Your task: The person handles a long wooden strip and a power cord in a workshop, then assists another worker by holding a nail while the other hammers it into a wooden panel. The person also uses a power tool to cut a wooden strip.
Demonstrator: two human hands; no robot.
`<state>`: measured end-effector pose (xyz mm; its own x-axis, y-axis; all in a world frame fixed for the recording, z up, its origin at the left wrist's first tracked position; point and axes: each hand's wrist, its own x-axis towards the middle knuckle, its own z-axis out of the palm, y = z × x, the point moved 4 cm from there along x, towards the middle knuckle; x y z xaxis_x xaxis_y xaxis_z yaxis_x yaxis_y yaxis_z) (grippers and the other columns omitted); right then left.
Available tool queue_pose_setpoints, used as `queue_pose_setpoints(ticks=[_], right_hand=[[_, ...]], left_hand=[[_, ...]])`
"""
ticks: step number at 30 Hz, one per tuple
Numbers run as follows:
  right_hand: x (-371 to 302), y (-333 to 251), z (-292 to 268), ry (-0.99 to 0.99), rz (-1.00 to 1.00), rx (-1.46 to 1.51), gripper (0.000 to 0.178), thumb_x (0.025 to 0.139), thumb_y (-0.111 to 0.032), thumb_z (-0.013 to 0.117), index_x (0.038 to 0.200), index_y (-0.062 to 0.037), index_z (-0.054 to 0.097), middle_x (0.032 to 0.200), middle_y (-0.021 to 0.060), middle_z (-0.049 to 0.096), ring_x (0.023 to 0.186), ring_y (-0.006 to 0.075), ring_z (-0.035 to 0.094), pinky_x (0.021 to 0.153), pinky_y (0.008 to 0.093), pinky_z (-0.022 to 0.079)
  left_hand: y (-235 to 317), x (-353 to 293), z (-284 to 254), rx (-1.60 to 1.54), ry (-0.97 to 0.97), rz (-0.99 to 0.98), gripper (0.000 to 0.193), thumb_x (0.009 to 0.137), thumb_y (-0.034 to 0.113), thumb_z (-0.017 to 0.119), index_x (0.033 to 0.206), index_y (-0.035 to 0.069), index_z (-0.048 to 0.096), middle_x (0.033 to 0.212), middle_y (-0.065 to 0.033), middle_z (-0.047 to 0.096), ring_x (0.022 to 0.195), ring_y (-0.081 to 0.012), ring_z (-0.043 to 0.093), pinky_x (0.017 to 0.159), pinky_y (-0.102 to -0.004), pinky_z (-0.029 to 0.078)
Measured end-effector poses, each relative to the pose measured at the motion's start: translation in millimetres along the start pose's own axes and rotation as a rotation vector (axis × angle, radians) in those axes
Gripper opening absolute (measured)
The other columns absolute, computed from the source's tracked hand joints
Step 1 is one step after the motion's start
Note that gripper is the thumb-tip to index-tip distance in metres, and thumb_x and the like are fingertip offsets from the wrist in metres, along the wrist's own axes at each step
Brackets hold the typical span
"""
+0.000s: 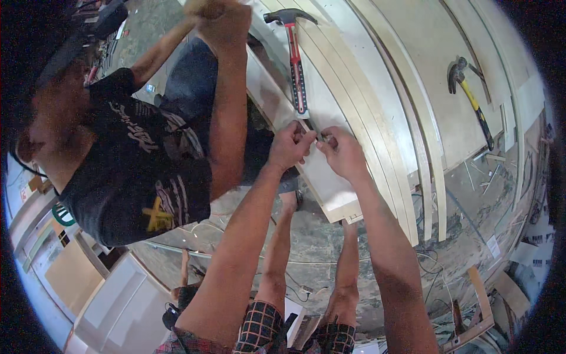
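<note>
My left hand (289, 146) is closed in a pinch over the white board (340, 187), its thumb and fingertips pressed together. Close beside it on the right, my right hand (344, 154) also pinches with curled fingers. A small dark, narrow piece (309, 124) shows at the fingertips, too small to name; I cannot tell whether both hands grip it. Just beyond my hands lies a claw hammer (296, 71) with a red and black handle, its head pointing away from me.
Long pale wood strips (365, 112) run along the board's right side. A second claw hammer (473, 103), yellow and black, lies on a wide panel (436, 53) further right. A co-worker (141, 159) in a dark shirt is close on the left. Wood scraps and cables litter the floor (471, 194).
</note>
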<state>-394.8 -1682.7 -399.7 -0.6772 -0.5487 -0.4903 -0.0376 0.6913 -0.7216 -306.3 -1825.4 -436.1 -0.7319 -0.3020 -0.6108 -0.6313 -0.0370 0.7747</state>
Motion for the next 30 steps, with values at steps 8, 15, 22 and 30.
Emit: queue_pose_setpoints(ticks=[8,15,22,30], right_hand=[[3.6,5.2,-2.3,-0.033,0.015,0.039,0.034,0.081,-0.026,0.074,0.108,-0.0072,0.066,0.089,0.0153,0.068,0.083,0.0298,0.067,0.076,0.0413,0.052],[4.5,14.1,-1.6,-0.055,-0.004,0.071,0.034,0.08,-0.026,0.074,0.107,-0.0072,0.068,0.091,0.0146,0.069,0.084,0.03,0.067,0.076,0.0397,0.052],[5.8,26.0,1.2,-0.053,-0.114,0.235,0.027,0.081,-0.017,0.07,0.106,-0.0052,0.068,0.093,0.0159,0.068,0.085,0.031,0.067,0.078,0.0392,0.052],[6.6,26.6,3.7,-0.073,-0.043,0.219,0.028,0.081,-0.015,0.069,0.108,-0.0048,0.068,0.099,0.0167,0.068,0.089,0.0321,0.067,0.08,0.0387,0.052]], left_hand=[[9.6,-0.5,-1.0,0.016,-0.004,0.011,0.035,0.09,0.031,0.068,0.091,0.0,0.053,0.061,-0.0067,0.059,0.05,-0.0107,0.056,0.039,-0.0285,0.048],[12.4,-2.8,2.0,-0.024,0.004,0.009,0.031,0.093,0.028,0.065,0.09,0.0,0.051,0.064,-0.0064,0.058,0.049,-0.0129,0.058,0.038,-0.029,0.048],[7.5,-0.1,1.1,-0.026,-0.007,0.062,0.028,0.093,0.025,0.063,0.096,0.001,0.049,0.066,-0.0067,0.058,0.053,-0.0132,0.059,0.038,-0.0286,0.048],[18.9,-3.8,2.8,-0.003,0.016,0.048,0.029,0.092,0.025,0.065,0.097,0.002,0.049,0.068,-0.0052,0.057,0.053,-0.0124,0.058,0.039,-0.0285,0.05]])
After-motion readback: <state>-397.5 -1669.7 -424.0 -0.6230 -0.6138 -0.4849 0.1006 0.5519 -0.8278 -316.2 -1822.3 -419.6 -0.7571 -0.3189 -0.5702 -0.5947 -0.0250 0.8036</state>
